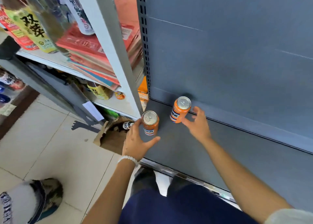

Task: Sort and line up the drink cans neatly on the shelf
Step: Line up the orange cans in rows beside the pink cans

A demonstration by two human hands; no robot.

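On the grey shelf [211,156] we saw two orange cans standing upright and apart, the rear can [180,109] near the back panel, the front can [150,122] by the shelf's left edge. Our left hand [138,141] cupped the front can loosely with spread fingers, and our right hand [197,123] lay open just beside the rear can.

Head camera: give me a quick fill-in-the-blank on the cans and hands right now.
1. There are ____ orange cans standing on the grey shelf.
2. The can by the shelf's left edge stands next to the ____ hand.
3. The can near the back panel stands ____, top up.
4. The right hand is ____, fingers spread by that can.

Missing: two; left; upright; open
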